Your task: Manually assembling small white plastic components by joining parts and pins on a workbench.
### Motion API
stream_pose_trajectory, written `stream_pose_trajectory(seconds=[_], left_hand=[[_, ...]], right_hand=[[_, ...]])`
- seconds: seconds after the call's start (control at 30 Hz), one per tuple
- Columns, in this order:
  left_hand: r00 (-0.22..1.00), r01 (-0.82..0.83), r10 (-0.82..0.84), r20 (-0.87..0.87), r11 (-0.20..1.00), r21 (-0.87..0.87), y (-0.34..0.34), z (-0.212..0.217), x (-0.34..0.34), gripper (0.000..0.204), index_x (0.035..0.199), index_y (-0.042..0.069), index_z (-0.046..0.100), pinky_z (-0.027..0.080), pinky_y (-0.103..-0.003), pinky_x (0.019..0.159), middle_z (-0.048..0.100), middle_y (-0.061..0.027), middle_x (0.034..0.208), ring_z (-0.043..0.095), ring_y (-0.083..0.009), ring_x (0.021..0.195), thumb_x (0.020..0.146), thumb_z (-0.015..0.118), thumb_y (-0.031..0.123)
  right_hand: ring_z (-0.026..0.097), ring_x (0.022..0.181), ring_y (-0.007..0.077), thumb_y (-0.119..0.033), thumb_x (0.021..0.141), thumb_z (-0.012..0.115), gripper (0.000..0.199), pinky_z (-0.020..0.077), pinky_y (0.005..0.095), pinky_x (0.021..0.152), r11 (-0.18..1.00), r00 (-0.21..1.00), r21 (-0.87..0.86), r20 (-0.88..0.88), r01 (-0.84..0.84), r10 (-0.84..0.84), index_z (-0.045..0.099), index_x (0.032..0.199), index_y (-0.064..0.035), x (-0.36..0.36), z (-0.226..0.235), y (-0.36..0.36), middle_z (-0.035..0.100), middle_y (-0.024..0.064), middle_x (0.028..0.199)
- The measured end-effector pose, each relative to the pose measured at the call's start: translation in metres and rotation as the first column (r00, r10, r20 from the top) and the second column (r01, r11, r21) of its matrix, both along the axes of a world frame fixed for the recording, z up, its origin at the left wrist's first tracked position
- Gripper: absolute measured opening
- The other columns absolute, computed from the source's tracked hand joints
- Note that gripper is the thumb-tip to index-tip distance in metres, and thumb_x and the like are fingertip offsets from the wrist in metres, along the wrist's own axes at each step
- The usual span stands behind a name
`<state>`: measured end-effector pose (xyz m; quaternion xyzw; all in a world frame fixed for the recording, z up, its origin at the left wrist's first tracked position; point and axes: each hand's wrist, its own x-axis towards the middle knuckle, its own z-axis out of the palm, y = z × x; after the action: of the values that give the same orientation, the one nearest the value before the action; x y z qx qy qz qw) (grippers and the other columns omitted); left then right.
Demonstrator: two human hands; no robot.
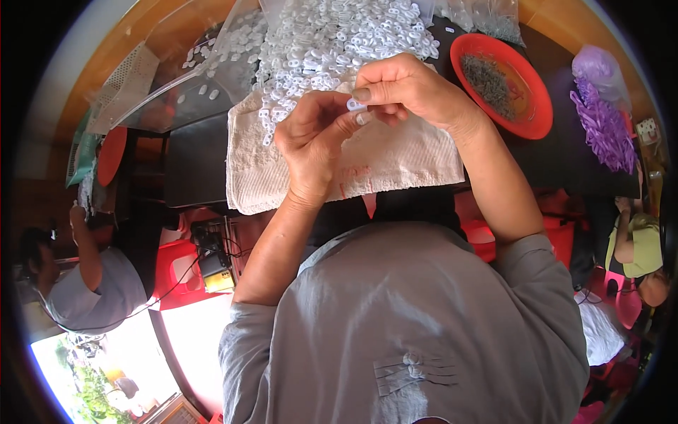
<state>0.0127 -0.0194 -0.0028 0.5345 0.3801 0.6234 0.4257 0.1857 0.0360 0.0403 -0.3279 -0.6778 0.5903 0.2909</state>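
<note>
Above a cream towel [409,155], my two hands meet around a small white plastic piece with a hole [355,105]. My left hand [314,138] is closed, pinching that piece between thumb and fingers. My right hand [409,92] comes in from the other side, its thumb and fingertips pressed together at the piece's upper edge. Whether the right fingers also hold something tiny cannot be seen. Behind the hands lies a large heap of similar small white plastic pieces [332,39], some spilling onto the towel's far left edge.
A red oval dish [540,116] at the far right holds small grey metal-looking parts [487,81]. Beyond it sit purple strips [604,127] by a purple bag. A clear plastic bin [169,92] lies left of the heap. Other people sit at far left [99,283] and far right [639,247].
</note>
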Motion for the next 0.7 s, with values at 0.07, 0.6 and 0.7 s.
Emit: stream_pose_trajectory(seconds=[0.07, 0.6, 0.7], left_hand=[[1.0, -0.01, 0.01, -0.018, 1.0, 0.005, -0.003, 0.001, 0.001, 0.019, 0.093, 0.0, 0.064, 0.04, -0.018, 0.05, 0.063, -0.0015, 0.074, 0.054, -0.0044, 0.059, 0.077, 0.074, -0.003], [0.864, -0.469, 0.497, 0.085, 0.731, 0.495, 0.027, 0.095, -0.081, 0.017, 0.09, -0.005, 0.066, 0.042, -0.019, 0.046, 0.065, -0.0067, 0.069, 0.057, -0.0092, 0.053, 0.076, 0.073, 0.0], [0.824, -0.555, 0.552, 0.127, 0.742, 0.375, 0.067, 0.132, -0.118, 0.018, 0.093, -0.003, 0.067, 0.046, -0.019, 0.053, 0.066, -0.0041, 0.076, 0.056, -0.008, 0.057, 0.076, 0.073, 0.001]], right_hand=[[0.038, 0.048, 0.0028, -0.027, 0.087, 0.066, 0.027, 0.0297, 0.0189, 0.042, 0.998, 0.998, -0.046, -0.048, -0.051, 0.049, 0.062, 0.073, -0.0049, 0.0, -0.004, 0.001, 0.043, -0.0052, 0.056], [0.055, 0.058, 0.0057, -0.023, 0.091, 0.06, 0.021, 0.0364, 0.0204, 0.05, 0.985, 1.0, 0.174, 0.007, 0.018, -0.02, 0.066, 0.094, -0.0028, -0.004, 0.006, -0.009, 0.06, -0.0024, 0.07], [0.058, 0.06, 0.0086, -0.019, 0.09, 0.059, 0.019, 0.0421, 0.0219, 0.054, 0.947, 0.989, 0.319, -0.123, -0.04, 0.083, 0.065, 0.098, -0.0029, -0.016, 0.007, -0.019, 0.061, -0.0019, 0.072]])
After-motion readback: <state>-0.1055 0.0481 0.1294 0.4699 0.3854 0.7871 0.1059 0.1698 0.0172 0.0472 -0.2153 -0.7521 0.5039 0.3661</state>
